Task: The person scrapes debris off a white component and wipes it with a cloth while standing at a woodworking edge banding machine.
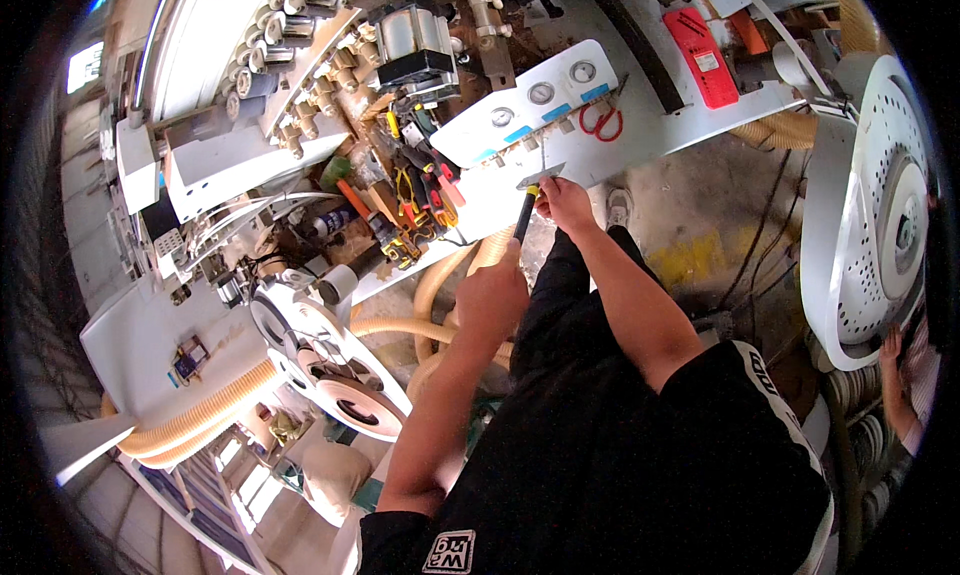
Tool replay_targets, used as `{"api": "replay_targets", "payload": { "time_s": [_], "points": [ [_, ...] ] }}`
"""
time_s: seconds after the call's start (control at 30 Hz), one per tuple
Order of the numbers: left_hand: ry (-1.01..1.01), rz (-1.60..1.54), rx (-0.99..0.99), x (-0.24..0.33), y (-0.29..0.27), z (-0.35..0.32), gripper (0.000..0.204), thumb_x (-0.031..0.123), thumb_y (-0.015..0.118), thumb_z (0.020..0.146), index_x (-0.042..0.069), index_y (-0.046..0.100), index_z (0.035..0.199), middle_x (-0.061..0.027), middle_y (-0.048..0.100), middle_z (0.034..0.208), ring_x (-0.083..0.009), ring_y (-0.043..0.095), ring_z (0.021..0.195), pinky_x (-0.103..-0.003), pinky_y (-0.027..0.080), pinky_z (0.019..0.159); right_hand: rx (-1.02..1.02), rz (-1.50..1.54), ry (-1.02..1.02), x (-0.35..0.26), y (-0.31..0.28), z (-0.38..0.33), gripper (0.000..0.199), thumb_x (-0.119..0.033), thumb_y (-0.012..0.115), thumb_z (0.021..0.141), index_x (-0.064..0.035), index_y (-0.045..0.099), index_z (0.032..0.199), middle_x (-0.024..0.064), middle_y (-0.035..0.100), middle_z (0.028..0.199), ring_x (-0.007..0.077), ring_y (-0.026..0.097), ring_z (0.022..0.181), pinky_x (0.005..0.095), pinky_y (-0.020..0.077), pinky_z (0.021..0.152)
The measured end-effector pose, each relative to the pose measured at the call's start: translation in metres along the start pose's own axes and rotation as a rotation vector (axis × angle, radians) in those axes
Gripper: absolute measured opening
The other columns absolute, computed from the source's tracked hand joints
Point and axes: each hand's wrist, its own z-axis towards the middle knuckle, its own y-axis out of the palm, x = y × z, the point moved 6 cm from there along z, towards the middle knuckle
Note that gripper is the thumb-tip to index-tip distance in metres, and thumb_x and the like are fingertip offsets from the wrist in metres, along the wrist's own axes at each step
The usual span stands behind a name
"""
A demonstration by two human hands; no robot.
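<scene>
Fingers of the left hand (490,297), at frame centre, are clenched around the lower end of a slim tool with a black handle and yellow collar (525,213); fingers of the right hand (566,203), just above and right, pinch near its flat grey metal tip (541,176). That tip lies against the lower edge of a white gauge panel (530,105), a rounded painted-metal plate bearing three round dials. Red-handled scissors (601,122) hang beside the panel's right end. Left of the hands, a crowded shelf holds pliers and screwdrivers (420,200) with red, yellow and black grips, close to the left knuckles. Ribbed tan hoses (440,285) curve below the hands. Open concrete floor (700,215) lies to the right. A perforated white disc (880,205) fills the right edge, another person's hand (890,350) beneath it.
</scene>
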Motion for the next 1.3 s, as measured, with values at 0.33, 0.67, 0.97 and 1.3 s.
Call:
{"api": "replay_targets", "payload": {
  "time_s": [0.33, 0.67, 0.97, 1.3],
  "points": [
    [0.05, 0.008, -0.116, 0.011, 0.027, 0.002, 0.043, 0.023, 0.05, 0.097, 0.016, 0.059, 0.139, -0.022, 0.07, 0.075, -0.0401, 0.071, 0.072, -0.055, 0.055, 0.066, 0.116, -0.043, 0.078, 0.058, -0.027, 0.005, 0.057, -0.049, 0.056, 0.1, -0.0018, 0.065, 0.069, 0.0072, 0.065, 0.059, 0.0158, 0.063, 0.053, 0.0336, 0.0504, 0.053],
    [-0.006, -0.101, -0.012, -0.004, 0.017, -0.008, 0.045, 0.028, 0.051, 0.098, 0.019, 0.057, 0.142, -0.0202, 0.071, 0.079, -0.0407, 0.07, 0.074, -0.054, 0.055, 0.068, -0.056, 0.114, 0.076, 0.006, -0.015, 0.0, 0.04, -0.033, 0.058, 0.103, 0.0067, 0.064, 0.103, 0.0131, 0.072, 0.091, 0.0184, 0.07, 0.074, 0.0301, 0.0577, 0.064],
    [0.029, -0.126, 0.008, -0.013, 0.005, -0.013, 0.046, 0.027, 0.052, 0.097, 0.018, 0.058, 0.141, -0.0212, 0.071, 0.079, -0.0413, 0.07, 0.076, -0.054, 0.055, 0.072, -0.162, 0.086, 0.041, 0.004, -0.011, -0.001, 0.039, -0.034, 0.057, 0.103, 0.0046, 0.064, 0.106, 0.0086, 0.071, 0.09, 0.0129, 0.066, 0.072, 0.029, 0.0565, 0.068],
    [0.035, -0.093, -0.07, -0.006, -0.019, -0.015, 0.044, 0.026, 0.052, 0.096, 0.017, 0.06, 0.139, -0.023, 0.07, 0.079, -0.0424, 0.07, 0.076, -0.055, 0.055, 0.073, -0.216, -0.063, 0.042, 0.008, -0.006, 0.001, 0.042, -0.039, 0.053, 0.104, 0.0007, 0.066, 0.109, 0.0055, 0.071, 0.089, 0.0118, 0.063, 0.073, 0.0281, 0.0541, 0.068]
  ]
}}
